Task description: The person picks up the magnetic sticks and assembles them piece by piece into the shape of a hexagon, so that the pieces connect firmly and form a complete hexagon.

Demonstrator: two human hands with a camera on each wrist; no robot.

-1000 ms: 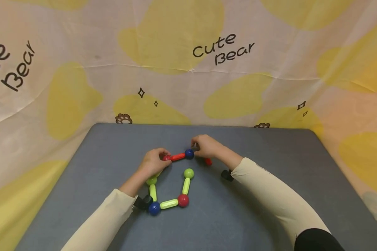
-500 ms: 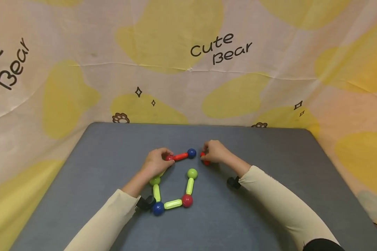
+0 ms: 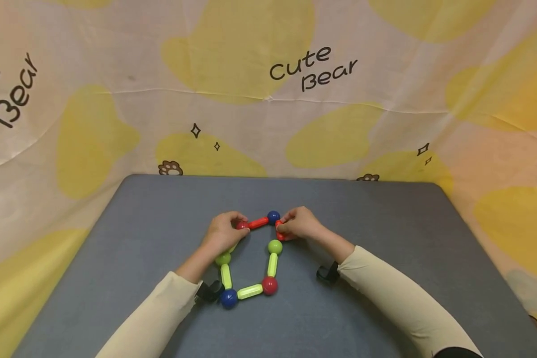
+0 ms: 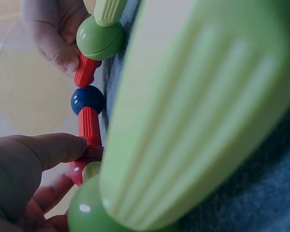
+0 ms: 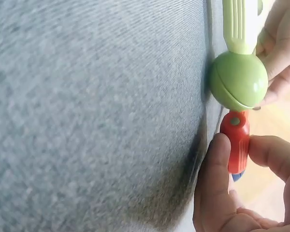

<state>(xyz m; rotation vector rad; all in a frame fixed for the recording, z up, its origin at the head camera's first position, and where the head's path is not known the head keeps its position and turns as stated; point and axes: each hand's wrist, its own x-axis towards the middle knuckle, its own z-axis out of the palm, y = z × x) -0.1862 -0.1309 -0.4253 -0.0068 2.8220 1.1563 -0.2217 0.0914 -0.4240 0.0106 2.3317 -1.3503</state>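
With thumb and fingers, my left hand point(image 3: 221, 231) pinches a red ball point(image 3: 242, 225) of a magnetic stick-and-ball shape. From that ball a red stick point(image 3: 257, 222) leads to a dark blue ball point(image 3: 273, 217). My right hand point(image 3: 300, 222) pinches another red magnetic stick point(image 5: 238, 150) between thumb and finger, its far end at the blue ball. The stick's near end, with a small metal dot, is close to a light green ball point(image 5: 239, 80). Part of the green stick beneath my left hand is hidden in the head view.
Light green sticks point(image 3: 249, 292) join a second blue ball point(image 3: 228, 299), a second red ball point(image 3: 270, 285) and another green ball point(image 3: 223, 258) on the grey table point(image 3: 362, 219). A patterned cloth point(image 3: 232, 59) hangs behind. Black wrist cameras point(image 3: 327, 273) sit low beside the shape.
My right hand first moves right to the loose red stick, then brings it left and nearer, between the blue and green balls. My left hand stays on the red ball.
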